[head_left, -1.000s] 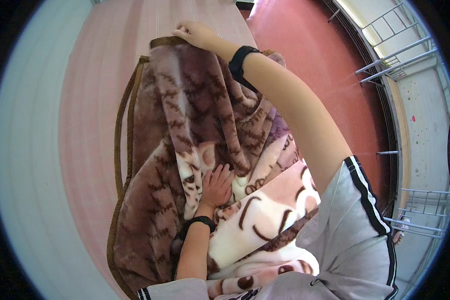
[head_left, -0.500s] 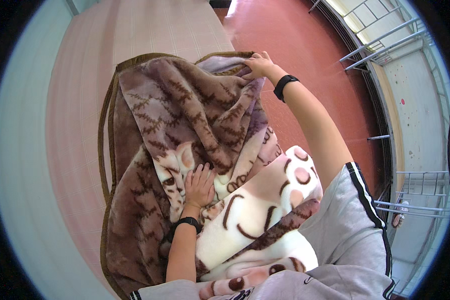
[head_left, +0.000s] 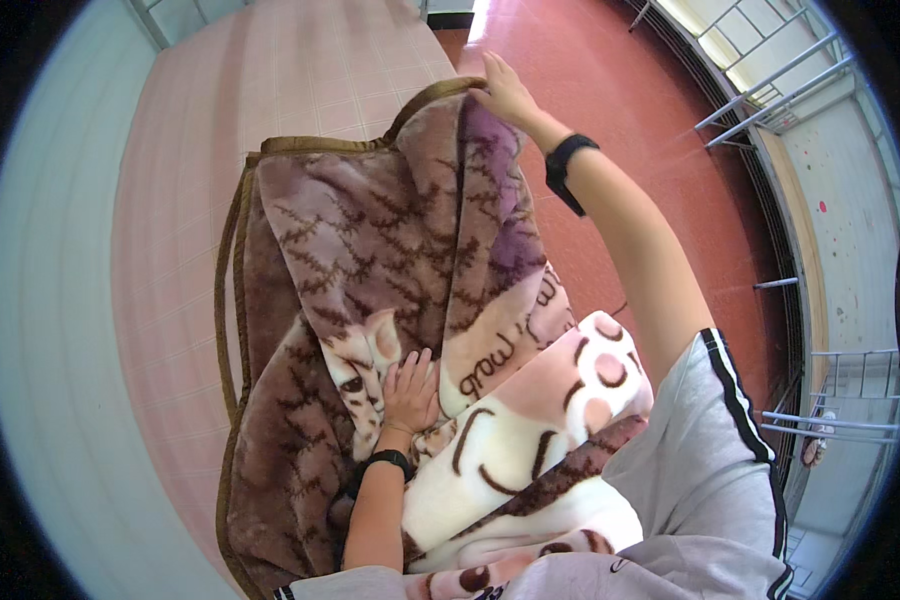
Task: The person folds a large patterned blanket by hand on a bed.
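Observation:
A thick plush blanket (head_left: 370, 240), brown and purple with dark branch marks, a spotted animal picture and a brown bound edge, lies folded in layers. My left hand (head_left: 410, 395) rests flat on it beside the animal's face, fingers stretched out. At the far right corner my right hand (head_left: 505, 92) holds the bound edge, with the thumb side against the cloth; part of the grip is hidden. Close to my body, a white and pink part (head_left: 500, 450) with dark curved lines is folded over the brown layers. Both wrists wear dark bands.
The blanket lies on a bed surface with a pale pink checked cover (head_left: 200, 200). A pale wall (head_left: 60, 300) runs along the left. To the right is a red floor (head_left: 610, 120), with metal bed frames (head_left: 770, 100) beyond it.
My right hand has moved up and slightly left with the blanket's far edge, and the top layer is stretched flatter. More of its purple side and printed lettering shows. My left hand stays pressed down.

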`<state>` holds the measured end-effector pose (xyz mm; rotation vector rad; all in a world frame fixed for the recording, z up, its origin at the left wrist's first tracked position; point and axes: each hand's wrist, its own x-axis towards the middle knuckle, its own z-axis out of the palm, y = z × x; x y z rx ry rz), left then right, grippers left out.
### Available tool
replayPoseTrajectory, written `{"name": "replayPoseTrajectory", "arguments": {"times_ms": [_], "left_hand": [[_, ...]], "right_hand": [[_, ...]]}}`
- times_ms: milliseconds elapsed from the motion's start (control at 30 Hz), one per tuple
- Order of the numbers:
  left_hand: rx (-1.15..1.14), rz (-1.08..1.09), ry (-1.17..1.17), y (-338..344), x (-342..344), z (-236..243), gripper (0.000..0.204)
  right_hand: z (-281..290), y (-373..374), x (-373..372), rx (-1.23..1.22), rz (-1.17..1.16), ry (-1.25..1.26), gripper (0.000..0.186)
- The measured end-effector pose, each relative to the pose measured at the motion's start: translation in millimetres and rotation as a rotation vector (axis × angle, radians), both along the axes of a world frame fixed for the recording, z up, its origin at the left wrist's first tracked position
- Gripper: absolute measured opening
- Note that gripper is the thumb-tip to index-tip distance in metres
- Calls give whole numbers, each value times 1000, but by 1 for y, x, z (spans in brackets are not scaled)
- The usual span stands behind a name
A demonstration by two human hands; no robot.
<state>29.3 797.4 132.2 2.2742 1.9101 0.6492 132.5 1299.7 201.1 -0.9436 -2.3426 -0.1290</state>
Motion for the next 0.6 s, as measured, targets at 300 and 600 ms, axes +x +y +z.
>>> {"name": "replayPoseTrajectory", "arguments": {"times_ms": [300,600], "left_hand": [[10,29,22,-8,-2,1,39],[18,-29,-56,17,-11,27,20]], "right_hand": [[-74,-174,79,-1210,-291,439,90],[-49,-369,86,-266,-83,-654,72]]}}
